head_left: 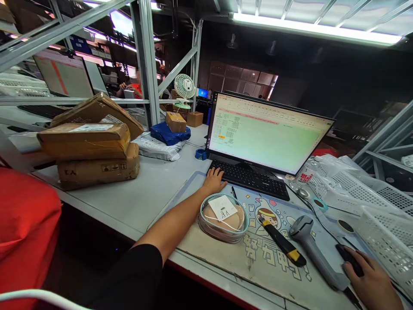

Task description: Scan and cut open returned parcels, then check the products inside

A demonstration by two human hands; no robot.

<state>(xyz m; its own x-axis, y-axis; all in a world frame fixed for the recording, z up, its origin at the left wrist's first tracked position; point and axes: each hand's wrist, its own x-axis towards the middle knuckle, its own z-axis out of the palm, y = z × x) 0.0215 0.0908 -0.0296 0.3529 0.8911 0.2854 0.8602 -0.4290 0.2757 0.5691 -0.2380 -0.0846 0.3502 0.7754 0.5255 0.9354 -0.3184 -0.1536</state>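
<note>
1. The keyboard [250, 177] lies on the table [161, 189] directly in front of the monitor [266, 133]; the left hand [214, 180] rests on its left end, fingers laid loosely over the keys, grasping nothing.
2. The mouse [349, 260] sits well in front of the monitor, off toward its right; the right hand [371, 275] is curled over it, gripping it.
3. Before the monitor's left half, past the keyboard, stands a clear oval case [222, 234] with a handwritten note [223, 207] on top; a pen [234, 192] lies just beside it, on the monitor side.
4. In front of the monitor's right half, on a printed mat [222, 260], lie a yellow-and-black cutter [282, 242] and a grey scanner [320, 255].
5. Right of the monitor are white perforated baskets [387, 234].
6. Left of the monitor, a blue tape roll [200, 156] lies nearest, then a blue parcel [170, 134] on a pale one [158, 148], then stacked cartons [93, 144].
7. Behind the monitor, to its left, stands a small fan [184, 86].
</note>
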